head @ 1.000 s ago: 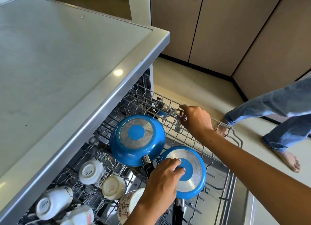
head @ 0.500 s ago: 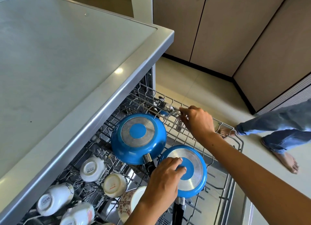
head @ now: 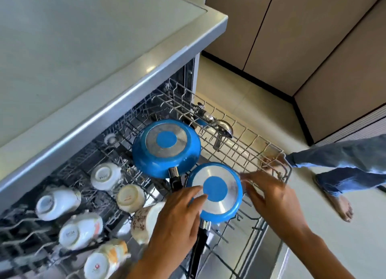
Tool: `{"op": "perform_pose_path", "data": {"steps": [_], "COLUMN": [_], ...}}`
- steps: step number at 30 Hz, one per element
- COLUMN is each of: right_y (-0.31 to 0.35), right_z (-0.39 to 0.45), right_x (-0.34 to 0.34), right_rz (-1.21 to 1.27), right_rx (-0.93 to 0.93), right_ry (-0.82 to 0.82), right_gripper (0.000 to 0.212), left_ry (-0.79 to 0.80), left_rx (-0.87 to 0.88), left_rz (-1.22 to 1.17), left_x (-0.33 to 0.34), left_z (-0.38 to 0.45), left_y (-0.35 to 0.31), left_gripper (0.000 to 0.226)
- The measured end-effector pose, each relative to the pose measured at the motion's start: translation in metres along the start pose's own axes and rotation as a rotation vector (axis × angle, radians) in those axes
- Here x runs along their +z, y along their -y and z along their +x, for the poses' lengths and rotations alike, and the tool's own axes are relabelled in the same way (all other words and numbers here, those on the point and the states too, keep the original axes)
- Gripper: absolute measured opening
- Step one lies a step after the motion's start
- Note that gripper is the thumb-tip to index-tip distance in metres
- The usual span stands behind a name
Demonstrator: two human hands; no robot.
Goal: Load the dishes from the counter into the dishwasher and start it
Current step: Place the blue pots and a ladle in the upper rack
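Left hand (head: 177, 222) rested w/ fingers straight on the upturned base of the small blue pan (head: 215, 190) in the dishwasher rack (head: 246, 151). Right hand (head: 269, 195), blurred, fingers loosely spread, sat just right of that pan, holding nothing. Bigger blue pan (head: 166, 148) lay just beyond left hand; cups (head: 105, 175) to its left.

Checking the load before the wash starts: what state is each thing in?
Wire dishwasher rack: pulled out.
Larger blue frying pan: upside down.
Smaller blue frying pan: upside down.
White ceramic cups: tipped, bases outward.
Steel ladle: lying on the rack.
Left hand: fingers on the smaller pan.
Right hand: open, blurred.
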State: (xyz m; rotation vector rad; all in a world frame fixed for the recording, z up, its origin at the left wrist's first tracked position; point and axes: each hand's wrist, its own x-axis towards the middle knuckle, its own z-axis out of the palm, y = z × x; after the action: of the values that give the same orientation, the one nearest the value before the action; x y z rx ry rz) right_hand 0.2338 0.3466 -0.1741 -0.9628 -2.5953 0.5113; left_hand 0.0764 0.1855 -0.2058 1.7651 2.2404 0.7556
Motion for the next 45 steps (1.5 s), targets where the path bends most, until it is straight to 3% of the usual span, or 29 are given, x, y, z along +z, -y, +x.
{"op": "perform_pose_path", "data": {"steps": [7, 10, 13, 18, 27, 30, 35, 40, 45], "right_y": [-0.037, -0.044, -0.041, -0.035, -0.037, -0.03, -0.007, 0.014, 0.031], "right_z": [-0.108, -0.135, -0.156, -0.183, -0.192, -0.182, -0.156, -0.129, -0.099], "right_x": [0.008, 0.009, 0.01, 0.03, 0.064, 0.067, 0.074, 0.087, 0.099], "right_rz": [-0.023, -0.138, -0.24, -0.279, -0.282, -0.283, -0.301, -0.294, -0.321], "right_rx": [-0.339, -0.495, -0.607, -0.568, -0.568, -0.593, -0.592, -0.602, -0.611], "right_ry": [0.14, 0.207, 0.268, 0.316, 0.305, 0.301, 0.295, 0.306, 0.301], "right_gripper": [0.05, 0.076, 0.088, 0.11, 0.119, 0.117, 0.099, 0.103, 0.105], "left_ry": [-0.098, -0.065, -0.054, -0.136, -0.19, -0.225, -0.198, -0.218, -0.178], "left_rx": [-0.074, -0.281, -0.515, -0.719, -0.685, -0.658, -0.669, -0.613, -0.636], "left_rz": [0.099, 0.161, 0.219, 0.279, 0.366, 0.384, 0.387, 0.427, 0.401], "left_x": [0.043, 0.075, 0.099, 0.123, 0.15, 0.143, 0.125, 0.107, 0.087], "left_z": [-0.094, -0.133, -0.16, -0.172, -0.179, -0.178, -0.168, -0.161, -0.148], "left_y": [-0.071, -0.116, -0.152, -0.182, -0.159, -0.147, -0.118, -0.085, -0.057], "left_gripper": [0.033, 0.058, 0.06, 0.069, 0.068, 0.071, 0.1, 0.088, 0.099]}}
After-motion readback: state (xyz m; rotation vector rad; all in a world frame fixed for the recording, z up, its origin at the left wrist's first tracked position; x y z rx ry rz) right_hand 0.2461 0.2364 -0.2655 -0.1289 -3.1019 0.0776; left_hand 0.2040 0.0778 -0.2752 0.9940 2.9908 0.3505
